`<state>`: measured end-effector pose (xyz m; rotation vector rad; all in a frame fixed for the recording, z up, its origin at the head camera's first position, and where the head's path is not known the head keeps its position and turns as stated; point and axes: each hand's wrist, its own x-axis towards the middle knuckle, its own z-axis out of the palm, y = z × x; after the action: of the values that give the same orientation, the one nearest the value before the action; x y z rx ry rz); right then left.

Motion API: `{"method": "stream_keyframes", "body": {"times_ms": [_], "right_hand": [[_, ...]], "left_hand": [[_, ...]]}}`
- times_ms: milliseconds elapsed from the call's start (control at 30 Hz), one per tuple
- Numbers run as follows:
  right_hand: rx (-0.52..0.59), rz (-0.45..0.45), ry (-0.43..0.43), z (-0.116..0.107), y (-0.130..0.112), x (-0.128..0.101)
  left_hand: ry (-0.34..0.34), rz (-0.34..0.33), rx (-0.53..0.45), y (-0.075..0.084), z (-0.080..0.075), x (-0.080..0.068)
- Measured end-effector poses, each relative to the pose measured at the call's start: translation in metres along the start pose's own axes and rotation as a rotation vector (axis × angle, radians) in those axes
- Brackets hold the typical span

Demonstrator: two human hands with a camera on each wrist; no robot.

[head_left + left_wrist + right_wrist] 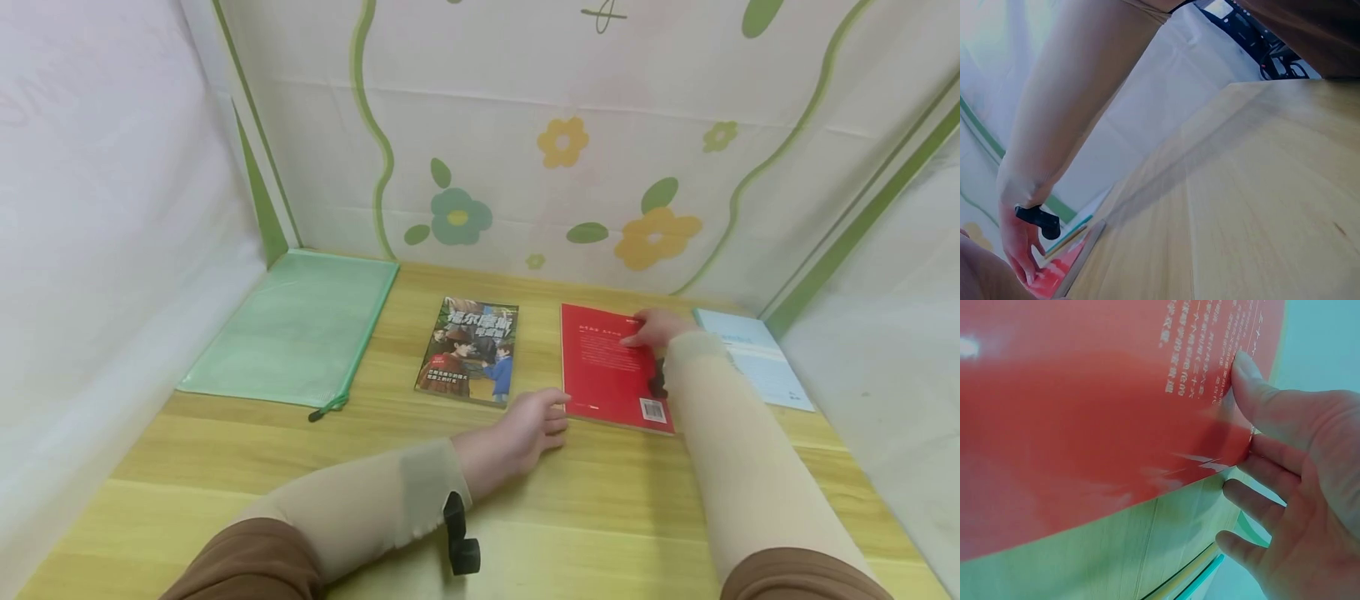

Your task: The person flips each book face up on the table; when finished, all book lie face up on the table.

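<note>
On the pale wooden table (225, 467) lies a glossy red paperback (611, 367) — right hand (656, 327) pinching its far edge, left hand (528, 429) flat-fingered at its near corner; lifting it needs a firmer grip.

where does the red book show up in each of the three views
Head: the flat red paperback book lies right of centre on the wooden table, between the left hand at its near left corner and the right hand at its far right edge.
Left wrist: only a red corner shows at the bottom left.
Right wrist: its cover fills the upper left.
Shared landmark: the right hand pinching the book's edge, thumb on the cover.
</note>
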<state>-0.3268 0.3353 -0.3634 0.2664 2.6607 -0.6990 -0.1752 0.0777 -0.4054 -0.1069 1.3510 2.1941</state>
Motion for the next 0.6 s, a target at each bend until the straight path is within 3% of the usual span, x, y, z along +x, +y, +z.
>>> {"method": "stream_keyframes", "body": {"times_ms": [333, 600], "right_hand": [[-0.059, -0.011, -0.035, -0.005, 0.019, 0.042], [0.004, 0.038, -0.055, -0.004, 0.025, 0.050]], "left_hand": [[0.048, -0.020, 0.009, -0.002, 0.001, 0.013], [0.104, -0.030, 0.086, -0.005, 0.006, 0.023]]}}
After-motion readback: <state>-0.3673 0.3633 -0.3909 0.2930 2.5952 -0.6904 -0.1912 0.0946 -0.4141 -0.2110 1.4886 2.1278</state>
